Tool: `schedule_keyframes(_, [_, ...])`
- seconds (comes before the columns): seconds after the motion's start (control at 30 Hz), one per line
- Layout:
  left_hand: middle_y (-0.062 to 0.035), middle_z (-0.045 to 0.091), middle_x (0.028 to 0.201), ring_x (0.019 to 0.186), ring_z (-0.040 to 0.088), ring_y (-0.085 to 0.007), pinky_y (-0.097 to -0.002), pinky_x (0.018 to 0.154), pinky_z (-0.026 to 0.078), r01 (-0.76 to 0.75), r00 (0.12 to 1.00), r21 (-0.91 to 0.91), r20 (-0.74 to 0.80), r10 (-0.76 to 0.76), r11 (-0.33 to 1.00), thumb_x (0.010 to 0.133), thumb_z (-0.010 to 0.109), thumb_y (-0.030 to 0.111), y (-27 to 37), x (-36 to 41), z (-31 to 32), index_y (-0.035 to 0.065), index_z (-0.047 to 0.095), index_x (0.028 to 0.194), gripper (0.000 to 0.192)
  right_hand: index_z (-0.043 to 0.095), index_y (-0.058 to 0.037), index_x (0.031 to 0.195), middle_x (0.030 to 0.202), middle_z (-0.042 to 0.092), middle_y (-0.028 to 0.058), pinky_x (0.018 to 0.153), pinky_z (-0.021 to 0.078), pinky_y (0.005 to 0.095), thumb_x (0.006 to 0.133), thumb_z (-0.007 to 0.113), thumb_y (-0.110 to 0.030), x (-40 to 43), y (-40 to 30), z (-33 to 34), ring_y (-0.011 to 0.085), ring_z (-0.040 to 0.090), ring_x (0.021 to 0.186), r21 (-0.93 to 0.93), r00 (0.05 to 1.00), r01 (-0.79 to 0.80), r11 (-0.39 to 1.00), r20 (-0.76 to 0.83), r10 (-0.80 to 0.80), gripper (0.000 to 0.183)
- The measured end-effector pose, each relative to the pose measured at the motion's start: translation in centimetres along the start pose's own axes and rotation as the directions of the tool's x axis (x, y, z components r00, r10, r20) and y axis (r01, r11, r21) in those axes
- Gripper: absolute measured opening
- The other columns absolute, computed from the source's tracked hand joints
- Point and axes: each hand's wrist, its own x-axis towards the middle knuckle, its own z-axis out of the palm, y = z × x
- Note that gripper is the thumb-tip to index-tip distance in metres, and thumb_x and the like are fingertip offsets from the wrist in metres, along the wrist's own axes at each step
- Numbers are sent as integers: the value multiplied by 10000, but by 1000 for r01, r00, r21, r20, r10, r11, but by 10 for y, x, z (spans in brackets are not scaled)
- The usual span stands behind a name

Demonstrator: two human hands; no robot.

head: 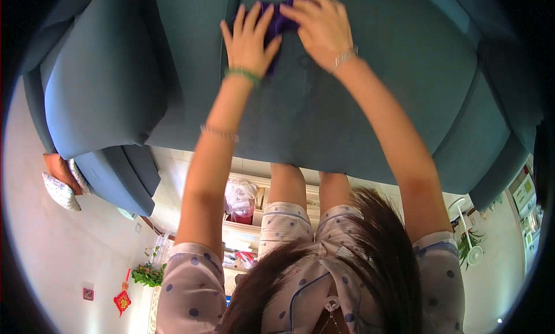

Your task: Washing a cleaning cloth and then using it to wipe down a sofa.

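Note:
A dark purple cloth (275, 25) lies crumpled on the seat of a grey-green sofa (303, 117), at the top of the head view. My left hand (249, 43), a green bangle at its wrist, rests spread on the cloth's left part, fingers apart. My right hand (323, 26), with a bracelet, is at the cloth's right end with its fingers bent over it. Whether those fingers pinch the fabric cannot be told. Part of the cloth is hidden under both hands.
A large sofa cushion (104, 82) stands at the left. Farther left are an orange pillow (63, 171) and a patterned pillow (60, 191). The sofa's front edge runs above my knees. Behind me are shelves holding a bagged item (239, 197), and a green plant (148, 274).

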Motion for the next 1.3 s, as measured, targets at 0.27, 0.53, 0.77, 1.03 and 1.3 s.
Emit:
schedule_keyframes(0.27, [-101, 539, 1027, 959, 507, -319, -406, 829, 435, 110, 993, -293, -11, -119, 950, 674, 696, 111, 2, 10, 19, 129, 584, 1096, 437, 610, -180, 1027, 934, 569, 43, 735, 401, 397, 714, 632, -266, -9, 7, 31, 255, 530, 915, -20, 985, -157, 987, 66, 158, 326])
schedule_keyframes(0.53, [-91, 539, 894, 854, 517, -297, -390, 759, 427, 330, 930, -479, 311, -194, 813, 532, 647, 0, 59, -255, -15, 118, 679, 956, 442, 582, -117, 988, 928, 522, 77, 755, 377, 415, 666, 666, -291, -241, -155, 1, 266, 498, 892, 164, 821, -359, 919, 524, 228, 375])
schedule_keyframes(0.77, [-135, 587, 968, 901, 585, -315, -379, 793, 494, 612, 763, -477, 565, -314, 631, 582, 655, -19, 90, -311, -44, 77, 647, 1053, 481, 619, -160, 931, 876, 535, 39, 746, 398, 382, 638, 662, -190, -270, -164, -33, 247, 511, 846, 364, 739, -550, 752, 632, 234, 298])
schedule_keyframes(1.03, [-77, 637, 970, 903, 573, -294, -362, 795, 465, -207, 953, -416, -291, 86, 886, 714, 674, 72, 71, -1, -27, 101, 676, 979, 267, 675, -201, 973, 918, 544, 28, 730, 424, 405, 722, 655, -165, -64, 32, -57, 257, 521, 882, -103, 989, -116, 988, -100, 105, 254])
schedule_keyframes(1.3, [-89, 609, 829, 830, 530, -310, -400, 769, 438, -94, 995, -236, -68, 80, 967, 755, 627, 133, 70, -12, 30, 93, 678, 896, 156, 675, -194, 980, 925, 536, 27, 729, 458, 388, 742, 666, -178, -103, 23, -11, 244, 527, 891, 96, 912, -411, 906, 39, 409, 239])
